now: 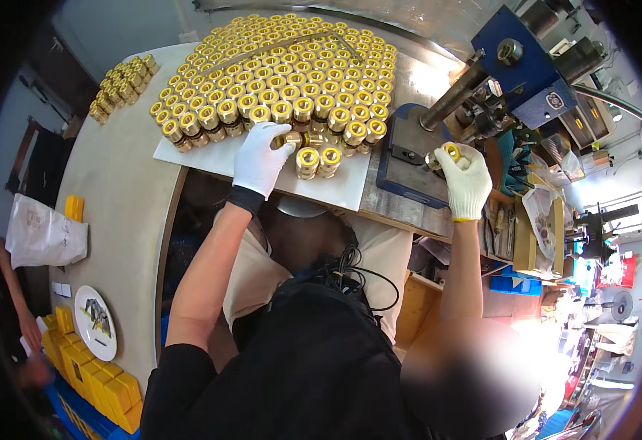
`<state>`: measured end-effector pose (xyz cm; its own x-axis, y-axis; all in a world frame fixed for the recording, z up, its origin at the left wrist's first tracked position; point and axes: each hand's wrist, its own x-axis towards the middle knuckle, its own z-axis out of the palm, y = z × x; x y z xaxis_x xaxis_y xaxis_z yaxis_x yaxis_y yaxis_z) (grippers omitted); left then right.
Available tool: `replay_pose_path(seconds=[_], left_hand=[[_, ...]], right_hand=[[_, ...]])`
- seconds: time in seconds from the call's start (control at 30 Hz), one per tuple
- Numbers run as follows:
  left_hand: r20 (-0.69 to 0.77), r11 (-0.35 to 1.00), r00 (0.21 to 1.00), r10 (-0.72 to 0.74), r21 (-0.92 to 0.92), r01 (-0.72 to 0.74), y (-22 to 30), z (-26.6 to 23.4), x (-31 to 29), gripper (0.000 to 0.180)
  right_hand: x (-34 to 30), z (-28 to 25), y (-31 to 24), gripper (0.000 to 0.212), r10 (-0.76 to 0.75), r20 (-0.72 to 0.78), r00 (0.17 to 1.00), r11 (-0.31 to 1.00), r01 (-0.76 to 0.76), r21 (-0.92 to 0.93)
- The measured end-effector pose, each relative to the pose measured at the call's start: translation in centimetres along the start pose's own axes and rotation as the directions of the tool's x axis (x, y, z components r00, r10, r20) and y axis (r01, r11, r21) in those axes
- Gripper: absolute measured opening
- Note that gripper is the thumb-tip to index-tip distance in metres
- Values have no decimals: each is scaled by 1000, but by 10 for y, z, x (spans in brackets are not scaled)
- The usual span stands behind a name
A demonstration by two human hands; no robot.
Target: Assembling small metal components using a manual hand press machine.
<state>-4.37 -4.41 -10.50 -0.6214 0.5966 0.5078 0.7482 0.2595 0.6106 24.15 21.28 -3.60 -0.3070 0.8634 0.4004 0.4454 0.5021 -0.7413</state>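
Note:
My left hand (259, 158), in a thin white glove with a dark cuff, is closed with thumb and fingertips on a brass fitting (290, 138) lying sideways at the near edge of a large block of fittings. Just right of it, two upright brass fittings with yellow ring tops (308, 161) stand on the white sheet (347, 189). My right hand (467, 180), in a cream knitted glove, grips another brass fitting (451, 151) with a yellow end. It is held at the right side of the blue press base (401, 170), below the press spindle.
A wide block of upright yellow-topped fittings (277, 77) fills the table's back, with a thin bar frame (284, 48) across it. The blue press head (526, 66) rises at right. Tools (497, 220) lie beside it. At left are a smaller fitting group (123, 86), yellow boxes (90, 367) and another person's arm.

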Motion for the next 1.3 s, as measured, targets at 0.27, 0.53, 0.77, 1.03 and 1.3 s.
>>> replay_pose_path(seconds=[0.27,0.53,0.77,1.03,1.3], left_hand=[[-59,973,986,-153,-185,140,-4,4,-9,37],[-113,895,968,-222,-419,156,-3,-6,-11,39],[-210,973,971,-118,-218,71,20,-45,-12,39],[-75,910,991,-111,-408,71,67,-36,2,39],[14,929,993,116,-354,-104,123,56,20,37]], right_hand=[[-20,-8,-39,54,36,-35,999,998,-38,-47],[-117,75,-51,44,-35,314,949,985,-20,169],[-140,105,-83,62,71,454,888,983,-140,121],[-118,116,-71,78,69,596,800,997,-42,-59],[-136,121,-51,62,-88,530,843,995,44,94]])
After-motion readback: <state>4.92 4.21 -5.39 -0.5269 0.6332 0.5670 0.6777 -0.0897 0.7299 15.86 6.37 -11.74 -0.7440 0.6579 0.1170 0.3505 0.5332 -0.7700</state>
